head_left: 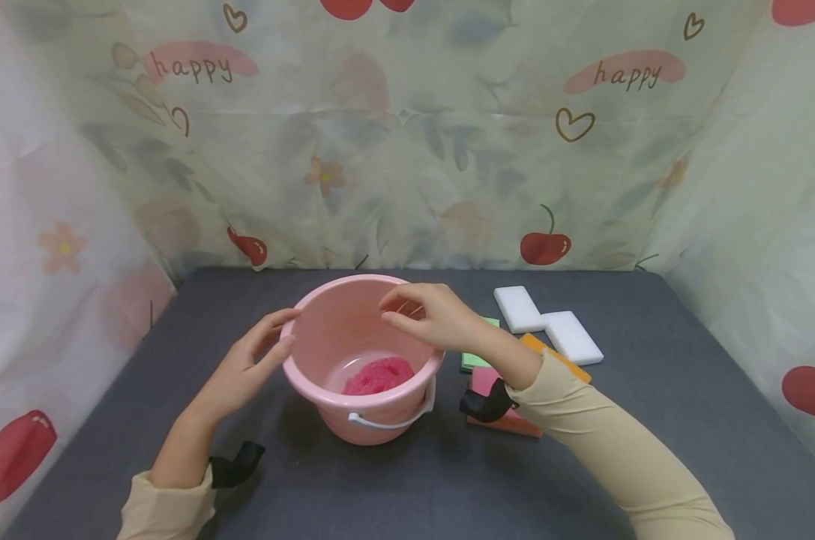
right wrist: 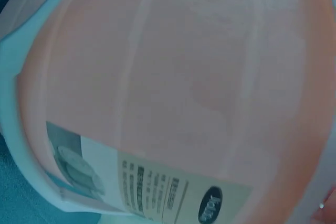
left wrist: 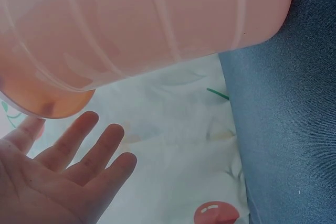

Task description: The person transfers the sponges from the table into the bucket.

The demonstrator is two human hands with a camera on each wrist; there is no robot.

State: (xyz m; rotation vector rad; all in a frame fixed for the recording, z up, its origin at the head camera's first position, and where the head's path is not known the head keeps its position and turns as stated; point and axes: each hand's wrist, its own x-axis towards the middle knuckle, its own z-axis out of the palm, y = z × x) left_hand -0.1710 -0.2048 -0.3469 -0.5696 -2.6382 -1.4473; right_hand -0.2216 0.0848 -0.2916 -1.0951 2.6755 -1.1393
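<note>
A pink bucket stands upright on the dark tabletop, its white handle hanging down at the front. At its bottom lies a bright pink, rough-textured clump, its exact kind unclear. My left hand is at the bucket's left rim with fingers spread; the left wrist view shows that hand beside the rim, palm visible, nothing in it. Over the right side of the bucket's mouth, my right hand has loosely bent fingers and holds nothing visible. The bucket wall with a printed label fills the right wrist view.
Right of the bucket lie two white sponge blocks, an orange block, a green block and a pinkish-red block, some partly behind my right forearm. A patterned curtain hangs behind the table.
</note>
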